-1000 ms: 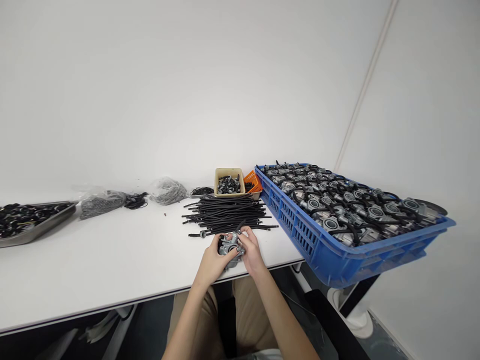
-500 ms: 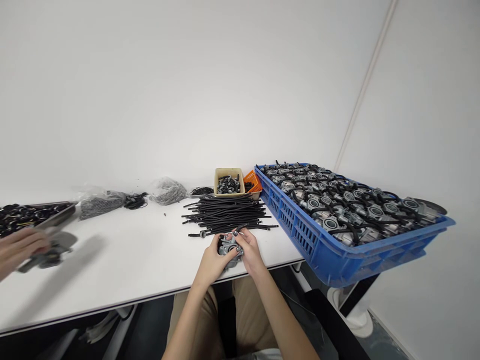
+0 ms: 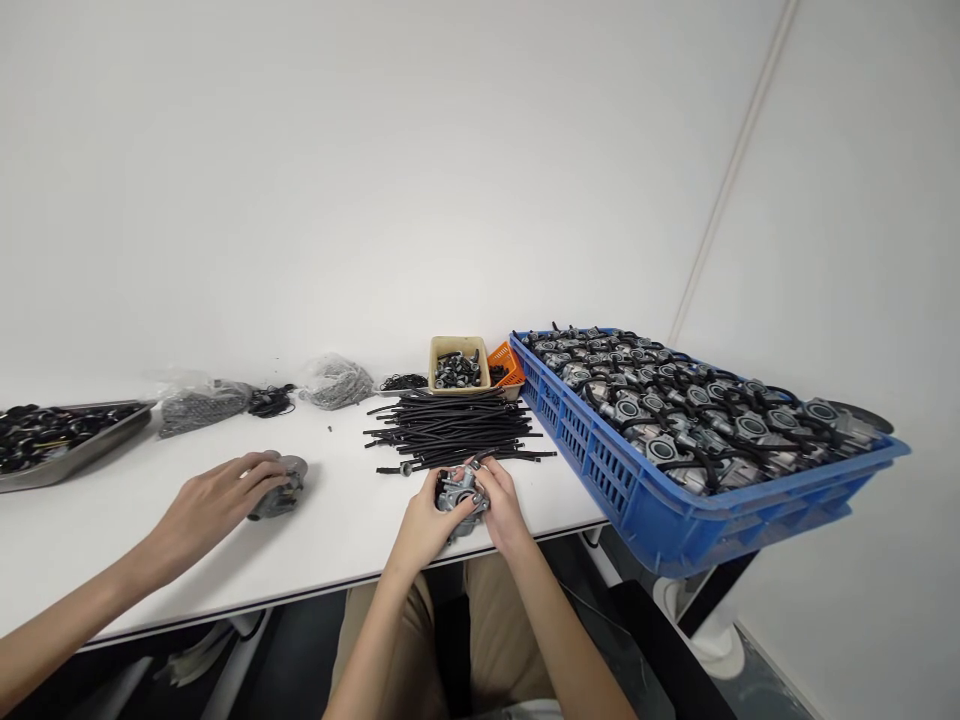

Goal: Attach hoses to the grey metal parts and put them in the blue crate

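A grey metal carburetor is held between both my hands above the table's front edge. My left hand wraps round its left side, thumb across the front. On its right side my right hand grips it, with fingers near a short dark fitting on top. Just beyond my hands lies a pile of black rubber hoses, one with a small metal end piece at its near left. Parts of the carburetor are hidden by my fingers.
A co-worker's hand holds another carburetor on the left. A blue crate full of carburetors stands right. Behind the hoses are a cream bin and an orange basket. Bagged parts and a metal tray lie left.
The co-worker's hand has come in from the left with a carburetor and set it down, or nearly, on the table. My hands have barely moved round mine.
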The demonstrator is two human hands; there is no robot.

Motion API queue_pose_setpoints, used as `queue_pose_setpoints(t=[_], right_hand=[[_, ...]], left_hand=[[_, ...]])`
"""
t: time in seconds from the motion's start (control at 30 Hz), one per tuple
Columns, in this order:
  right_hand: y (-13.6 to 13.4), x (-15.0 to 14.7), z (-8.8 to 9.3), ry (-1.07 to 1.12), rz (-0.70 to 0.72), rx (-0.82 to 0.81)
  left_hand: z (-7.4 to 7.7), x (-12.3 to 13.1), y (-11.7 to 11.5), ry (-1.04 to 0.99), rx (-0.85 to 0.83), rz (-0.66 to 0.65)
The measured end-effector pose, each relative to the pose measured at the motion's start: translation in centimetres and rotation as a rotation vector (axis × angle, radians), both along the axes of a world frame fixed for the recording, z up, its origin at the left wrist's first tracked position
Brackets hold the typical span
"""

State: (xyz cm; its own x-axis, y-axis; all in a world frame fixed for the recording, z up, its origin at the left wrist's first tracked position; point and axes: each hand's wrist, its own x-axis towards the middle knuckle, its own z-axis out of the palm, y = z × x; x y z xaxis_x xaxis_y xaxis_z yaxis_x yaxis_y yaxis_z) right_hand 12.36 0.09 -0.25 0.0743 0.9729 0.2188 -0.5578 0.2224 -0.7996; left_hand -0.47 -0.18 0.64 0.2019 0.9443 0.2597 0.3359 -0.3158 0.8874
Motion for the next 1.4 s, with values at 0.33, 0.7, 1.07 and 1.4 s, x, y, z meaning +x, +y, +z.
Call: queue_pose_setpoints(t=[0.33, 0.7, 1.07, 1.4], right_hand=[[0.20, 0.30, -0.35, -0.007, 0.037, 0.026], [0.13, 0.42, -0.36, -0.001, 0.031, 0.013], [0.01, 0.33, -0.14, 0.011, 0.025, -0.023], [-0.05, 0.27, -0.02, 0.019, 0.021, -0.024]], left_hand=[[0.15, 0.08, -0.16, 0.020, -0.001, -0.006], [-0.04, 0.19, -0.11, 0.008, 0.013, -0.004], [-0.27, 0.15, 0.05, 0.013, 0.013, -0.014], [-0.28, 0.20, 0.06, 0.016, -0.003, -0.005]])
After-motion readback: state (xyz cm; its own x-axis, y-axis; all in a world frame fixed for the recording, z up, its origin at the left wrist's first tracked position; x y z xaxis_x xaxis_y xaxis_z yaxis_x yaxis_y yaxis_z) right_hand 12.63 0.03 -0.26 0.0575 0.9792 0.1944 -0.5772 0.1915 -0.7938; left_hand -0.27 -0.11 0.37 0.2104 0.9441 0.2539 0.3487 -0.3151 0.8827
